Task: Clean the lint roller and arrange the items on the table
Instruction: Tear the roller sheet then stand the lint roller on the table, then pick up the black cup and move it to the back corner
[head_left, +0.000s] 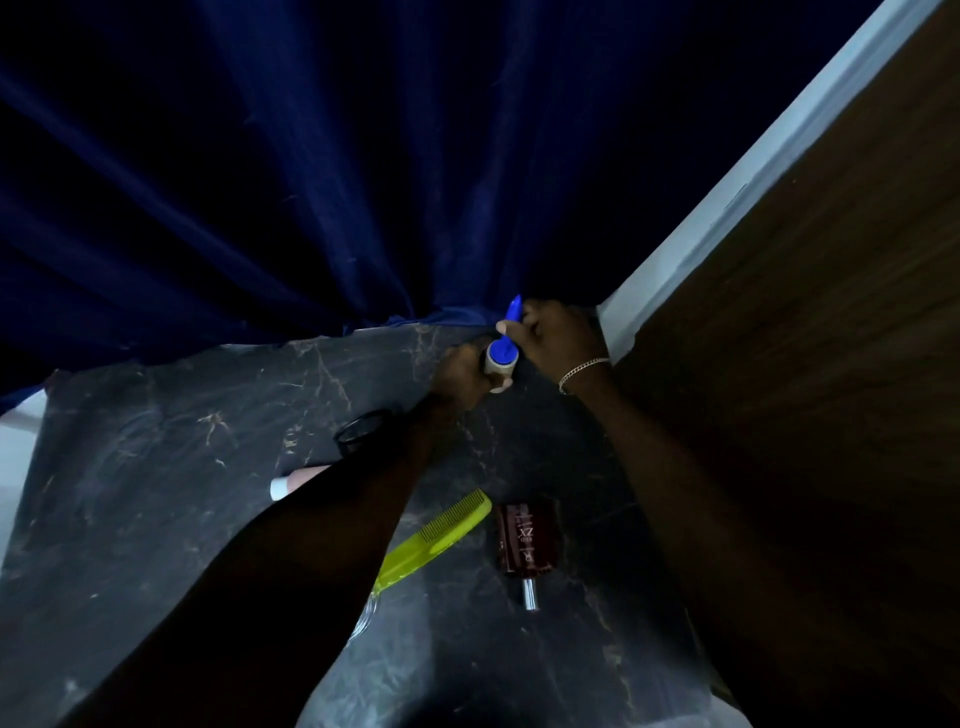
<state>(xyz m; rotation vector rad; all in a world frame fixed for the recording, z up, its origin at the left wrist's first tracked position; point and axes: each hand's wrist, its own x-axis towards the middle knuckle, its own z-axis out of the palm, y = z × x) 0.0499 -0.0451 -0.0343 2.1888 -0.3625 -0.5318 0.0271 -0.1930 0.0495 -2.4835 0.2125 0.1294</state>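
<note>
Nearest us on the worktop (156, 467) lie a comb (436, 535) and a bottle (527, 538) reading "ZX", with bare marble open to the left. At the far edge by the curtain (311, 182), our left hand (462, 371) grips the roller (500, 366) drum, and our right hand (558, 335) closes its grip on the blue handle.
</note>
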